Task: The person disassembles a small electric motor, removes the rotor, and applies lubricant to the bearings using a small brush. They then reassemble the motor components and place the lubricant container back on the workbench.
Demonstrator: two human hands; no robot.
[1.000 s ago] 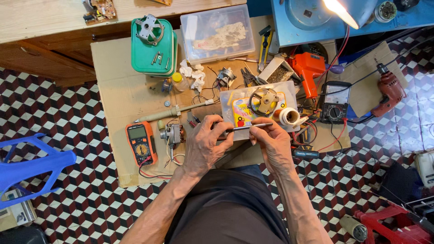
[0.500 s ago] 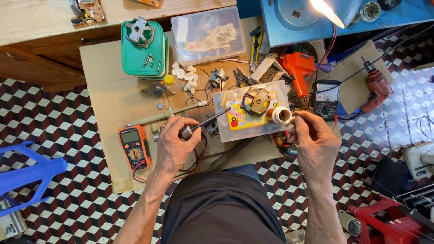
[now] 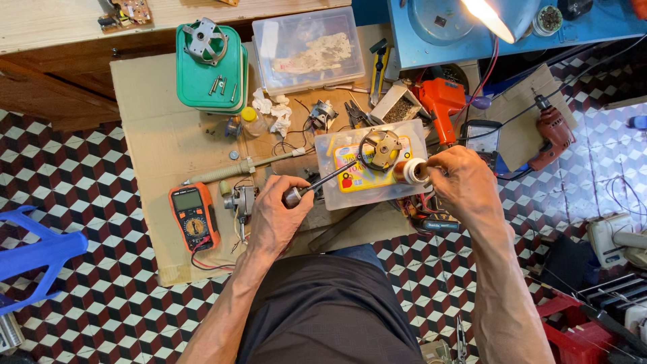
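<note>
**Q:** Hands, current state?

**Me:** Left hand (image 3: 276,216) is closed around the handle of a soldering iron (image 3: 317,185); its dark shaft runs up and to the right, and its tip ends at the round fan-motor stator (image 3: 381,149). Right hand (image 3: 461,185) pinches a spool of copper wire (image 3: 410,170) between thumb and fingers, holding it just beside the stator's lower right edge.

**Q:** Where does the stator sit?

**Me:** On top of a clear plastic box (image 3: 337,192) with a yellow and red label, lying on the cardboard sheet (image 3: 162,135) that covers the low bench in front of my knees.

**Q:** Surrounding items?

**Me:** To the left of my left hand, an orange multimeter (image 3: 193,217) lies flat on the cardboard, with a small metal motor part (image 3: 241,201) between it and my hand. Further up stands a green lidded container (image 3: 207,67) carrying a metal bracket and some screws, and beside it a clear storage tub (image 3: 309,48). An orange heat-gun-shaped tool (image 3: 441,104) lies above my right hand, a black meter (image 3: 482,140) just right of it, and a red electric drill (image 3: 552,131) well apart on the far right. A lit lamp (image 3: 495,17) shines from the blue surface at the top.
</note>
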